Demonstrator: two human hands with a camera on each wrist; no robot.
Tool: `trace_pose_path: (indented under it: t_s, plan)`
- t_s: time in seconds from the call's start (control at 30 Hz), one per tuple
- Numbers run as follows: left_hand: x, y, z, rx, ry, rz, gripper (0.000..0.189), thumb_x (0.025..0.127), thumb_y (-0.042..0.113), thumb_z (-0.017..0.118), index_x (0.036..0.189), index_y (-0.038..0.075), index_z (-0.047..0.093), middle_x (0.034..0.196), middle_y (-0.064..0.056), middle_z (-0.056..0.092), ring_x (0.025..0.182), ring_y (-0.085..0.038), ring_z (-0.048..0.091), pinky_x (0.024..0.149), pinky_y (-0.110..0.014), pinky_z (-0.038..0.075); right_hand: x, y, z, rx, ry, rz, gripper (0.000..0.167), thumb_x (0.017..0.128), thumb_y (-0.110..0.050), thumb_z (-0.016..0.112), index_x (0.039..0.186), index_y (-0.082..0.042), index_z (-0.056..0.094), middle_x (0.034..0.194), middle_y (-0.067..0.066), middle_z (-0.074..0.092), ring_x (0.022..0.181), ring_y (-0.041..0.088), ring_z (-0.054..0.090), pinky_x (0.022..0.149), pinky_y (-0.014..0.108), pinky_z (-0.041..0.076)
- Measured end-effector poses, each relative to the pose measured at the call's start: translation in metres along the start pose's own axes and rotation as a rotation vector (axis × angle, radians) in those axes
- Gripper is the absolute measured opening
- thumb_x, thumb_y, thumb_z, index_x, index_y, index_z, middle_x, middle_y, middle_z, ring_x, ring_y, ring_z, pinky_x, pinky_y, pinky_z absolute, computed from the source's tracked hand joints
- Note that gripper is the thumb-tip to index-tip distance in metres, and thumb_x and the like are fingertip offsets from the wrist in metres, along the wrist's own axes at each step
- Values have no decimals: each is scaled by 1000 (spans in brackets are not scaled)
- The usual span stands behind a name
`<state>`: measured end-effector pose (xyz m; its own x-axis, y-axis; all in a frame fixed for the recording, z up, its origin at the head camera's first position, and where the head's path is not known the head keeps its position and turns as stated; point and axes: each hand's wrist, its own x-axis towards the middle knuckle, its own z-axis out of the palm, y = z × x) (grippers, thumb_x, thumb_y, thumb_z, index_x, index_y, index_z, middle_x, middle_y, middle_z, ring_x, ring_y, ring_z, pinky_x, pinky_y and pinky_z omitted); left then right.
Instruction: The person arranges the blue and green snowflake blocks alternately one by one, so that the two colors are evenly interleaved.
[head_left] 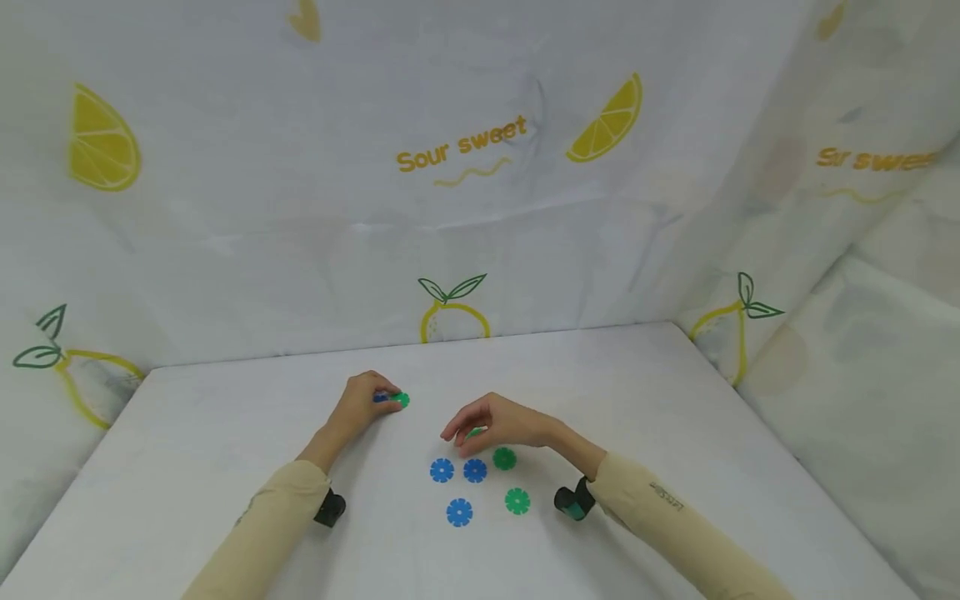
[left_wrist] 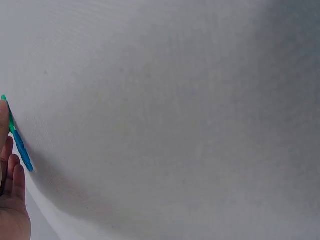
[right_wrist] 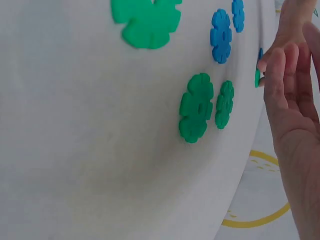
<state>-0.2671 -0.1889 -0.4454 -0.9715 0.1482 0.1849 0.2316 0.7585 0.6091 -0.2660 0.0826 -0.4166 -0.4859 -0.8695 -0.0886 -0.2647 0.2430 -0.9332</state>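
Toward the back left of the table, my left hand point(head_left: 358, 407) pinches a green snowflake disc point(head_left: 403, 400) and a blue snowflake disc point(head_left: 380, 397). In the left wrist view the green disc point(left_wrist: 11, 124) meets the blue one point(left_wrist: 23, 151) end to end, with the thumb against the green. My right hand point(head_left: 501, 421) hovers with loosely bent fingers and holds nothing. Partly hidden beneath its fingers lies a green disc point(head_left: 474, 432). Just in front of that hand are two blue discs point(head_left: 442, 471) and another green disc point(head_left: 505, 458).
Nearer the front lie a third blue disc point(head_left: 460, 512) and a green disc point(head_left: 517, 502), both flat on the white tabletop point(head_left: 225, 442). A white curtain point(head_left: 315, 275) printed with lemons stands along the back and right edges. Dark wrist cameras hang below both sleeves.
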Motion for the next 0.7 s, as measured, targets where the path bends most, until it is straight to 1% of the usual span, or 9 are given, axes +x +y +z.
trace_pose_path:
  t_s: [0.1,0.2,0.33,0.43,0.53,0.7]
  plan:
    - [1,1,2,-3,-1,21,20,78,6,77,94,-4,73,95,-16,65,96,-33,61,89,-46,49,8,3,-4,3,-92,-2,30,86,1,68,115,7,64,111,23,65,93,15,62,85,27,52]
    - [3,1,4,-5,-4,17,19,79,7,77,95,-3,73,96,-15,66,96,-32,61,89,-46,50,18,3,-6,-19,-168,3,29,85,3,68,113,7,65,111,21,66,92,14,63,84,28,53]
    - [3,0,4,-8,-6,8,19,79,7,77,95,-2,73,96,-14,66,97,-32,61,89,-45,49,29,4,-5,-47,-248,14,28,83,6,70,111,6,67,109,17,68,90,14,63,87,29,53]
    - [3,-1,4,-3,-5,5,19,79,7,78,95,-2,73,96,-14,66,97,-32,61,89,-45,49,36,3,-2,-79,-284,14,28,80,7,72,108,6,69,104,15,70,86,16,62,87,31,53]
    - [3,-1,3,2,-8,-7,19,79,8,77,95,-2,73,96,-14,66,97,-32,61,89,-45,49,41,1,2,-122,-294,3,28,79,7,73,106,5,70,99,13,70,82,18,60,86,30,53]
    - [2,-2,1,4,-6,-12,18,79,7,77,95,-2,73,96,-14,66,97,-31,61,89,-45,49,48,1,5,-183,-288,11,27,77,8,75,103,3,72,91,10,70,77,13,58,75,20,52]
